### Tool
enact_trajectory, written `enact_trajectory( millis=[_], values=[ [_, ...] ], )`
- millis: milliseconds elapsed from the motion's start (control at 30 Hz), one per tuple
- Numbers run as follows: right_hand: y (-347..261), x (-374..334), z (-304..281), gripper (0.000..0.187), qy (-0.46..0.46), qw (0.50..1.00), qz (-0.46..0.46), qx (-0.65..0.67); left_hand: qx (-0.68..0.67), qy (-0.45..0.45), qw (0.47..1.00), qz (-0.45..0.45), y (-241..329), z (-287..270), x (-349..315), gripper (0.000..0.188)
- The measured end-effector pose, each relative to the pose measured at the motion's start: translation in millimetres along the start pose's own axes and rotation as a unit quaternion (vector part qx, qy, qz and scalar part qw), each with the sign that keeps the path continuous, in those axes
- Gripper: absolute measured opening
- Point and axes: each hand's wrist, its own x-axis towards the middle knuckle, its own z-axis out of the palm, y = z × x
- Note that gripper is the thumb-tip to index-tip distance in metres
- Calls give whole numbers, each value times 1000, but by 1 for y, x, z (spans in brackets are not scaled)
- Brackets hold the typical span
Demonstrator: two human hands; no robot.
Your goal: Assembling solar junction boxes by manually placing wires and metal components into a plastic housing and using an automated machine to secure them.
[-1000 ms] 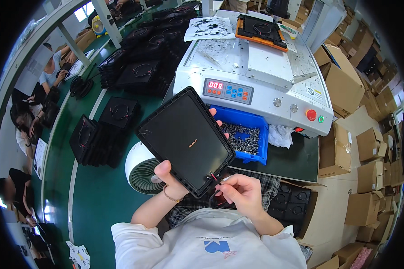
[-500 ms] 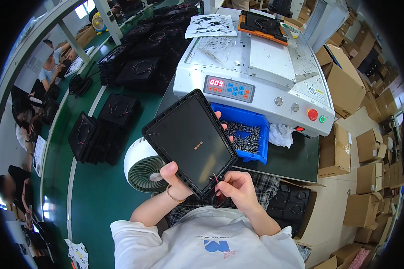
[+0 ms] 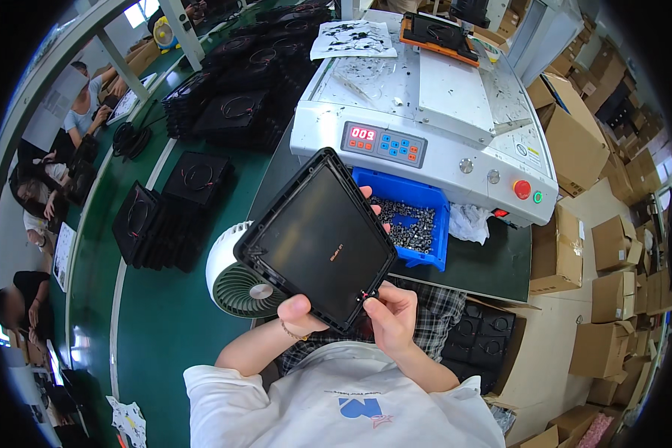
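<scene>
I hold a black rectangular plastic panel (image 3: 317, 239) with a raised rim, tilted in front of my chest. My left hand (image 3: 300, 315) is closed on it, thumb at the lower left edge, its fingertips showing past the upper right edge. At the bottom corner, a thin red and black wire (image 3: 364, 296) comes out of the panel. Closed in a pinch there, my right hand (image 3: 393, 317) has its thumb against the wire and the corner. Most of the wire's length is hidden by the hand and the panel.
A blue bin (image 3: 442, 231) of small metal parts sits beyond the panel, below a white machine (image 3: 440, 153) with a keypad. To the left are a white fan (image 3: 228, 261) and stacks of black panels (image 3: 198, 179). Cardboard boxes (image 3: 556, 250) line the right side. Other people sit far left.
My right hand has shifted up and slightly right, its thumb now against the panel's corner. The cable loop that hung below is mostly out of sight. The panel has tilted slightly.
</scene>
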Motion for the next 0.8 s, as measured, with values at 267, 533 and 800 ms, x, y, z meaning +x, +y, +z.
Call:
enact_trajectory(
  millis=[267,533,800],
  values=[
    [-8,4,-3,9,-5,995,73,66,-52,-13,998,11,1,-1,1,114],
    [-10,8,0,8,-48,988,80,125,-40,-18,999,20,1,2,-1,111],
    [-14,10,-7,12,-75,992,89,50,-123,2,992,40,5,4,-1,109]
  ],
)
